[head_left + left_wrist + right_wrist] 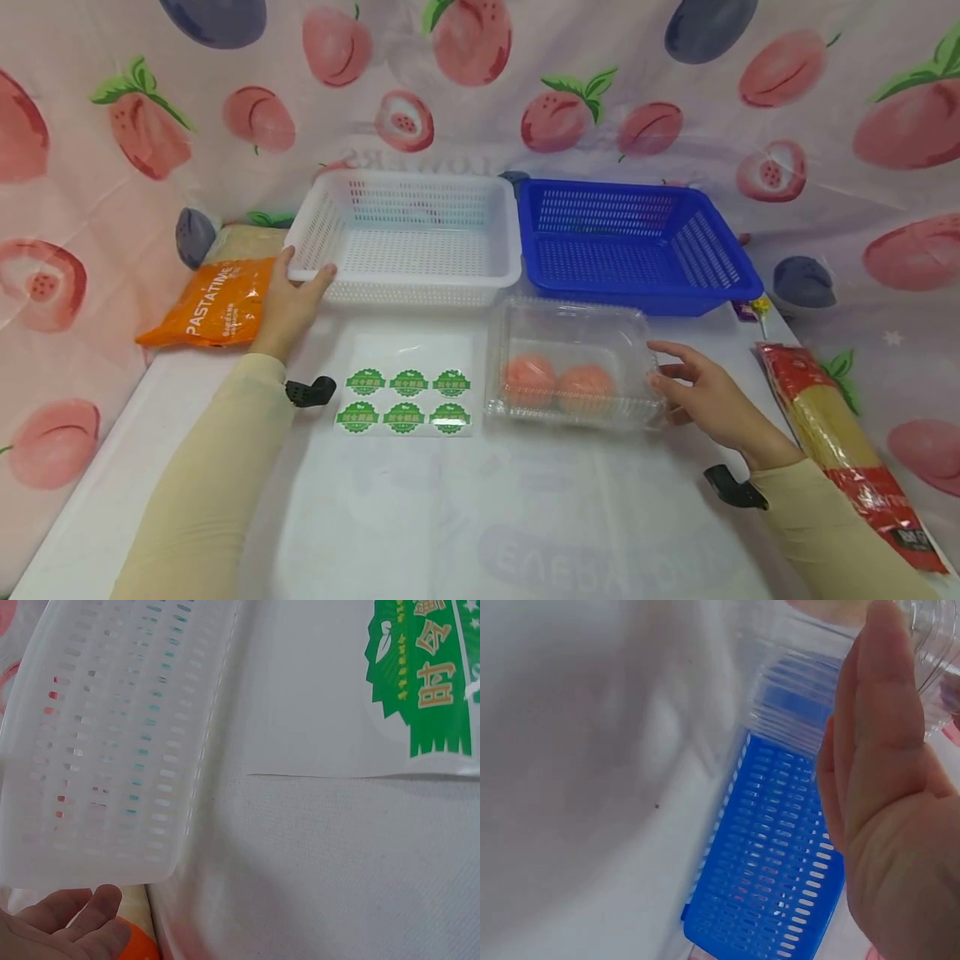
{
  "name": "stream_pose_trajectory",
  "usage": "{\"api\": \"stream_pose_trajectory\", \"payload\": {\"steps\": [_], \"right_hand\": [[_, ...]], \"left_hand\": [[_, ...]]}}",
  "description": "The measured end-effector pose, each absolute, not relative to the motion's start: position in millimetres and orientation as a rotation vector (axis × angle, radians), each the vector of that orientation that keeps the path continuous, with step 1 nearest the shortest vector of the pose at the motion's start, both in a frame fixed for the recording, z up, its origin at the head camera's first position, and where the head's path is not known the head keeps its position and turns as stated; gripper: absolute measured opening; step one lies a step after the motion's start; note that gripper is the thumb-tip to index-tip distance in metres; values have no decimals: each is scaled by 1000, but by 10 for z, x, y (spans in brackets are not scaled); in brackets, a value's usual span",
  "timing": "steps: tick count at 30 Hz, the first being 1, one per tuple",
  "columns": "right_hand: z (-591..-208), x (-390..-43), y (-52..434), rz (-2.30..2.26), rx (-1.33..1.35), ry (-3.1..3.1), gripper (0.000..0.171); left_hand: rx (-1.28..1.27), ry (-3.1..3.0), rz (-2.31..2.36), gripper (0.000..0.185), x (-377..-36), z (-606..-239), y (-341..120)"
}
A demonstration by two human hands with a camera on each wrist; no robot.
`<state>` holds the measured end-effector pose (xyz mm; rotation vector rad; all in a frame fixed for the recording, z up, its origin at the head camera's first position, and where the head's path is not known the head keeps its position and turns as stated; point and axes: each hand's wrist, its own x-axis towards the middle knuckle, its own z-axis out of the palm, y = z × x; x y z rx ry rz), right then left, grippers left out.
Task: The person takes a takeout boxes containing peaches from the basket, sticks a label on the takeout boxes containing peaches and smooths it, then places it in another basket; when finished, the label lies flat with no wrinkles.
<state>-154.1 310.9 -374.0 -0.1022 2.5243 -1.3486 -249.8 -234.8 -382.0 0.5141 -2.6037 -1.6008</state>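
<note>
Head view, near to far: both sleeved forearms reach forward over the white tabletop (187, 392). A glossy sheet of six green round stickers (405, 396) lies flat between them. The right hand (708, 396) rests at the right end of the clear clamshell box (573, 362), a thin rigid plastic holding two round orange-pink fruits (558, 383); its fingers (881, 712) are nearly straight and touch the ribbed wall without closing round it. The box lies left of that hand, long axis left to right. The left hand (288, 300) grips the near left corner of the white slotted basket (408, 233), thumb on the rim. Beyond the box sits a blue slotted basket (633, 246). An orange pasta bag (213, 304) lies far left, a long spaghetti packet (843, 442) right.
</note>
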Motion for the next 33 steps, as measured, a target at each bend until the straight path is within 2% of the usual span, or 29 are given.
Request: {"api": "stream_pose_trajectory", "payload": {"steps": [20,33], "right_hand": [[-3769,-1795,3152,-1320,-110,2457,73],[-3791,-1818,3191,-1349,-200,2438,68]], "left_hand": [[491,-2609,-1598,100,-2456,-3783,-2331],[498,-2627,-1621,103,-2470,-3794,-2343]]}}
